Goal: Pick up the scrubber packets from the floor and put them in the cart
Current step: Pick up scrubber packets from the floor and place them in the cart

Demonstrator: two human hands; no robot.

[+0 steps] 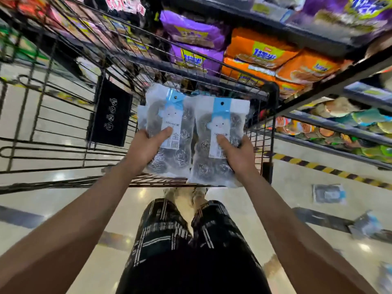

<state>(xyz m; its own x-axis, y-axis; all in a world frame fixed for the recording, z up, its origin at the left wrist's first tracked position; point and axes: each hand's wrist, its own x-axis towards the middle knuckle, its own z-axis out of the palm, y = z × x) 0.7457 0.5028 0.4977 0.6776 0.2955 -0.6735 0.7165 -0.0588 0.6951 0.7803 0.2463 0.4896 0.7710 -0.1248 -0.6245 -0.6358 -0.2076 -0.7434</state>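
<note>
I hold two clear scrubber packets with blue header cards and steel-wool balls inside. My left hand [146,145] grips the left packet [169,115], thumb on its front; a second packet edge seems to show behind it. My right hand [237,153] grips the right packet [220,122] the same way. Both packets hover over the near right corner of the black wire cart [63,124]. More scrubber packets lie on the floor at the right: one [328,194] near the striped tape, another [367,227] further right and nearer to me.
A store shelf [318,39] with orange and purple snack bags runs along the right, close to the cart. Yellow-black hazard tape [318,166] marks the floor under it. A black sign panel [112,115] hangs inside the cart. My legs and shoes stand behind the cart.
</note>
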